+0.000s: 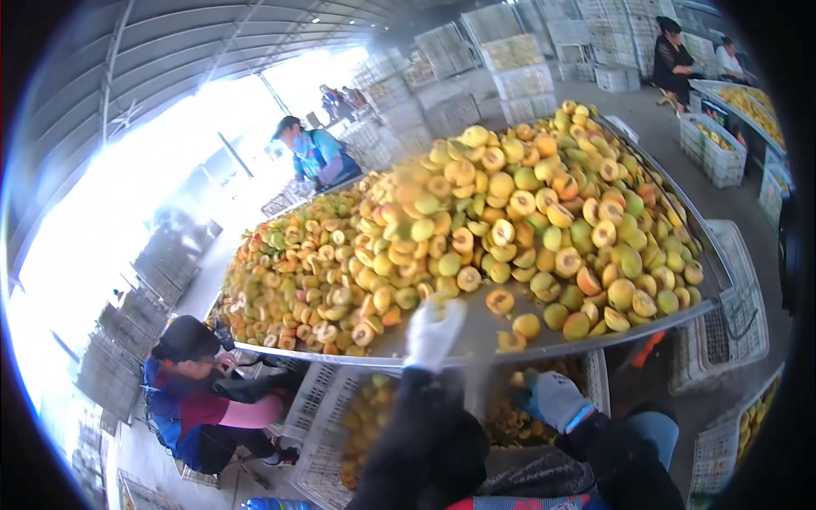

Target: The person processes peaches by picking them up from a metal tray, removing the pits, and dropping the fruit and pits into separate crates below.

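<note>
My left hand [435, 333], in a white glove, reaches over the near edge of the metal table [476, 327]. Its fingertips are blurred by motion and overlap the edge of the heap of halved yellow peaches [501, 229]. Lower right, my right hand [558, 399], in a grey-white glove with a blue cuff, is above a crate of brown-yellow peach pieces [514, 421]. Its fingers are curled, and I cannot tell what they hold. A few peach halves [500, 301] lie apart from the heap, between the two hands.
A white crate of peaches [336, 429] stands below the table to the left. At left a seated person [200, 395] works near the table; another person [319, 157] is at the far side. White crates [722, 306] stand at right, with stacks behind.
</note>
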{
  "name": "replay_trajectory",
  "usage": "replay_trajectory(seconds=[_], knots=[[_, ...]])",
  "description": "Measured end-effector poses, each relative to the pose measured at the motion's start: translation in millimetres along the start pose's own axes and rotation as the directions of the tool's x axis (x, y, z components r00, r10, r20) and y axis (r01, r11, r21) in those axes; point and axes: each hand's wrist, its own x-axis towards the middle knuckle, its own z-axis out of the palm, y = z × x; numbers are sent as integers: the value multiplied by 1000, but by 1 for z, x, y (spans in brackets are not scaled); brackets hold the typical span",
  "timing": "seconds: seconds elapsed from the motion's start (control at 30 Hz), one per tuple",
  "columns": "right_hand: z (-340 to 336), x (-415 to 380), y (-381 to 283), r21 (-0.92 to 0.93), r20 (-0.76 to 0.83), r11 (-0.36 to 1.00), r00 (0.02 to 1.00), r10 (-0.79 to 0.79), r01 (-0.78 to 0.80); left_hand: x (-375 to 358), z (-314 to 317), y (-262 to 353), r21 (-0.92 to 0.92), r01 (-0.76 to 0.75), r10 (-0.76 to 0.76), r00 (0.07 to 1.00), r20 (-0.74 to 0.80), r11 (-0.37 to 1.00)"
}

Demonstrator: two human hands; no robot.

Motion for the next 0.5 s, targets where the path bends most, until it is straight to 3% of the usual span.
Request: replay_trajectory(seconds=[0.03, 0.07, 0.1, 0.13, 0.2, 0.23, 0.33, 0.37, 0.43, 0.5], knots=[[3, 4, 6, -26, 49, 1000, 999, 18, -17, 10, 18, 23, 144, 82, -97, 989, 107, 986], [2, 6, 9, -47, 49, 999, 998, 29, -26, 19, 39, 21, 167, 89, -121, 973, 198, 982], [1, 7, 11, -69, 51, 997, 998, 42, -39, 27, 68, 1, 184, 83, -117, 976, 185, 979], [0, 7, 15, -90, 54, 995, 997, 58, -53, 31, 90, -14, 334, 116, -198, 955, 222, 935], [0, 7, 23, -108, 43, 993, 998, 41, -36, 31, 94, 22, 555, 9, -260, 889, 376, 832], [-2, 7, 22, -114, 46, 993, 998, 46, -41, 38, 99, 14, 494, 7, -284, 825, 488, 870], [-5, 7, 19, -131, 33, 991, 999, 34, -30, 31, 99, 10, 311, -101, -91, 831, 548, 945], [-7, 8, 16, -138, 25, 990, 999, 24, -20, 30, 87, 25, 272, -98, -89, 795, 601, 957], [-12, 10, 6, -94, -121, 996, 993, -12, 0, 23, 80, 14, -66, 268, -178, 785, 594, 961], [-20, 9, -9, -74, -305, 997, 952, -25, 2, 11, 76, 18, -419, 557, -261, 772, 580, 717]])
